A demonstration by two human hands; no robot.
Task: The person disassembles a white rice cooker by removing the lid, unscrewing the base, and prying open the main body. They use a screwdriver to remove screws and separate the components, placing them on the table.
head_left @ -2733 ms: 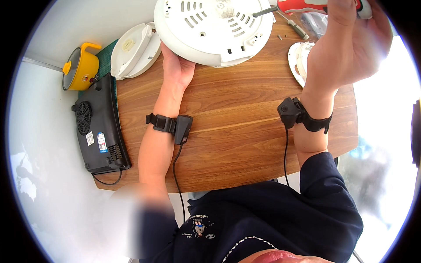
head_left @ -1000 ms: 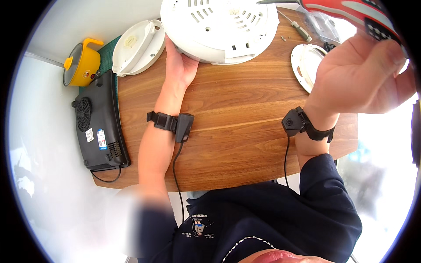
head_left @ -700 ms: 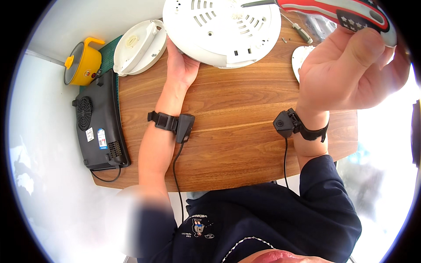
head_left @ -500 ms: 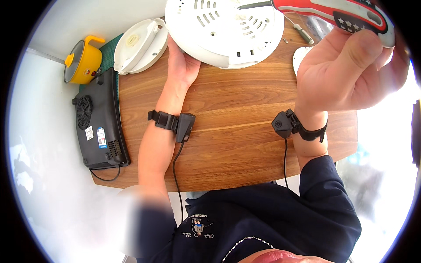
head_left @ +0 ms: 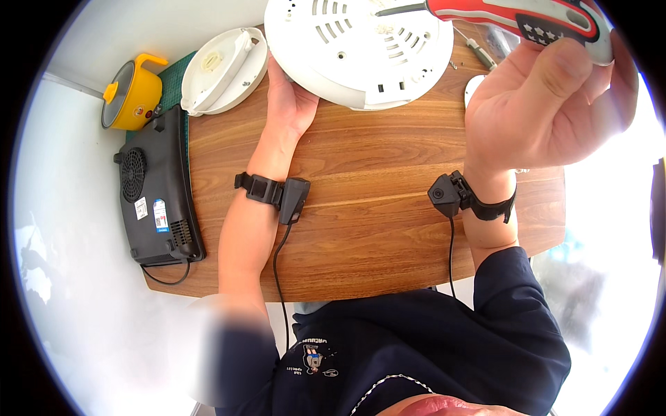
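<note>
A white round appliance base [head_left: 354, 66] with vent slots and screw holes is held up at the far middle, its top edge cut off by the picture. My left hand [head_left: 290, 100] grips its left lower edge, and the fingers are hidden behind it. My right hand [head_left: 548, 104] is closed around the handle of a red, white and black screwdriver [head_left: 479, 10]. The shaft points left across the base, and its tip appears to be at a spot near the base's middle. Whether the tip sits in a screw cannot be made out.
On the left lie a white round lid-like part [head_left: 225, 73], a yellow pot [head_left: 132, 97] and a black vented appliance [head_left: 156, 194] with a cord. Behind my right hand lie a smaller screwdriver [head_left: 481, 54] and a white part [head_left: 473, 87]. Everything rests on the wooden table [head_left: 368, 229].
The white base has shifted slightly right. My right hand and the screwdriver have moved a little left and away, with the tip staying near the same spot.
</note>
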